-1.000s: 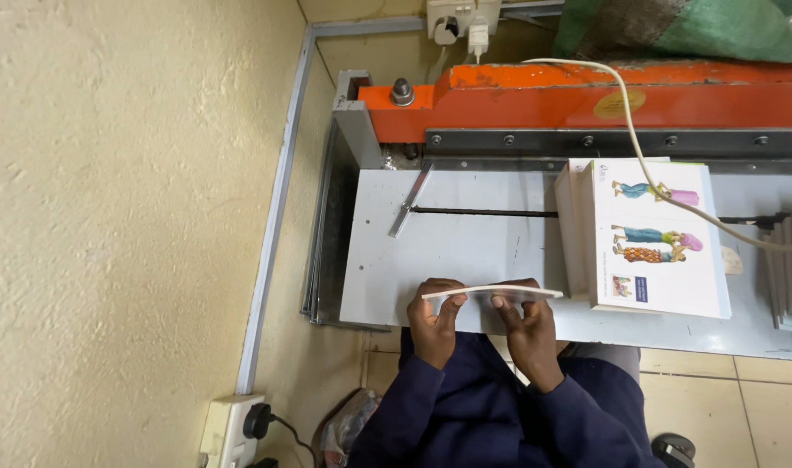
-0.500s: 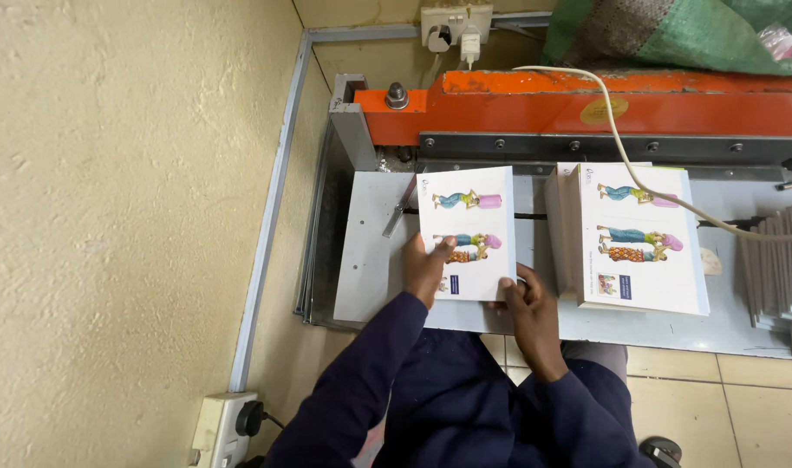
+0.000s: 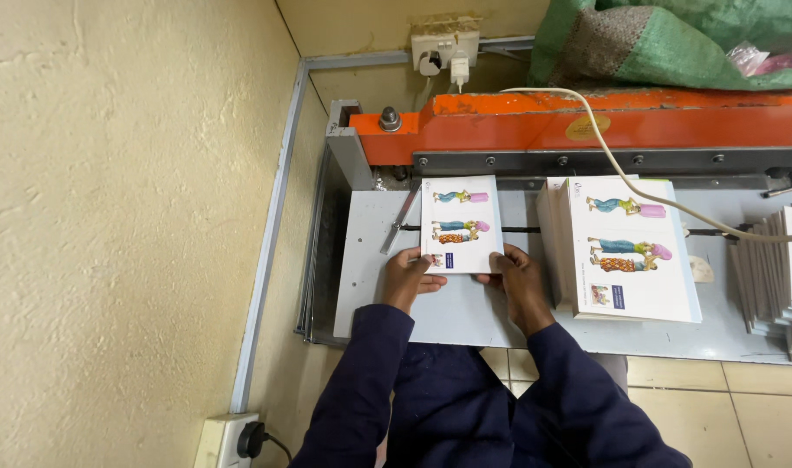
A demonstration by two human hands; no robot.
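Hands, left and right, gripping booklet, stack beside

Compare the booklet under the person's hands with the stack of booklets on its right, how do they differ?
The single booklet is thin, while the stack of booklets is thick, with many page edges showing. The left hand and right hand hold the single booklet at its near edge; nothing touches the stack. The single booklet's far edge sits at the orange cutter; a cream cable crosses the stack. Both show the same illustrated cover.
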